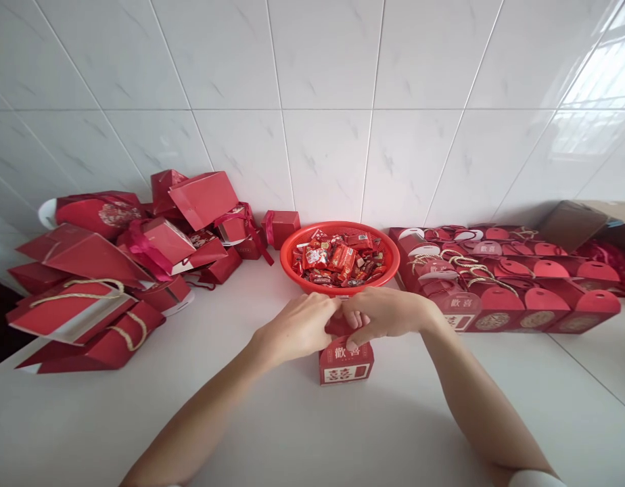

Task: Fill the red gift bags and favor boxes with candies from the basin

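Note:
A small red gift box (pixel 345 368) with white and gold characters on its front stands upright on the white table in front of me. My left hand (pixel 299 327) is closed on the left side of its top, its fingertips partly hidden behind the flaps. From the right, my right hand (pixel 386 314) grips the top too, with the thumb pressed on the front flap and the other fingers curled. Just behind my hands sits a red plastic basket (pixel 288 267) of red-wrapped candies (pixel 341 258).
Red gift boxes (pixel 89 250), some with rope handles or ribbons, lie in a loose pile at the left. Rows of similar red boxes (pixel 536 308) stand packed together at the right. A brown carton (pixel 571 220) is behind them, and a tiled wall (pixel 322 155) closes off the back.

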